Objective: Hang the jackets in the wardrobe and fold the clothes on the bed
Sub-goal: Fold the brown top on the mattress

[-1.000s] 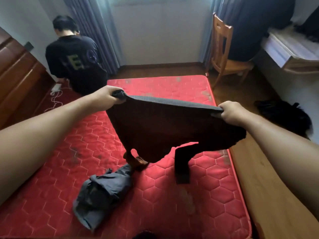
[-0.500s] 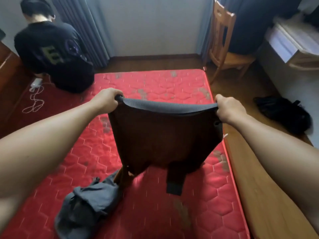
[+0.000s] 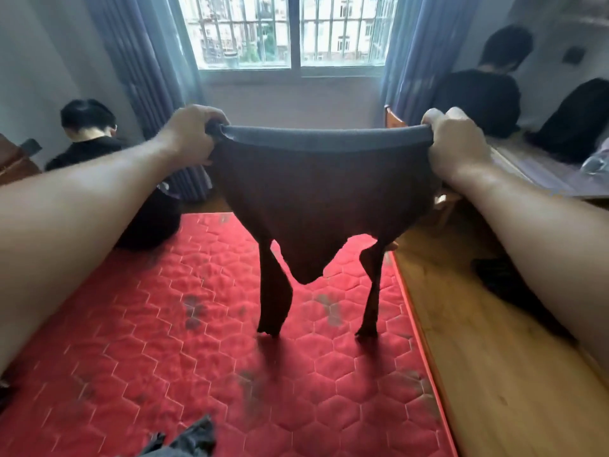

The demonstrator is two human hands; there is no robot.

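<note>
I hold a dark brown garment [image 3: 316, 206] up in the air by its grey ribbed band. My left hand [image 3: 189, 135] grips the band's left end and my right hand [image 3: 456, 143] grips its right end. The cloth hangs stretched between them, and two sleeves dangle down until their tips touch the red quilted mattress [image 3: 164, 341]. A crumpled grey garment [image 3: 188, 441] lies on the mattress at the bottom edge, mostly cut off.
A person in black [image 3: 99, 150] sits at the mattress's far left corner. Another person in black [image 3: 487, 90] sits by a desk [image 3: 527, 169] at the right. A wooden bed frame [image 3: 494, 357] borders the mattress; a black bag [image 3: 504, 278] lies beyond it. A barred window [image 3: 290, 31] faces me.
Both hands have raised the brown garment higher and pulled it wider, so its sleeves now hang straight down. My view has tilted up, showing the window and a second person.
</note>
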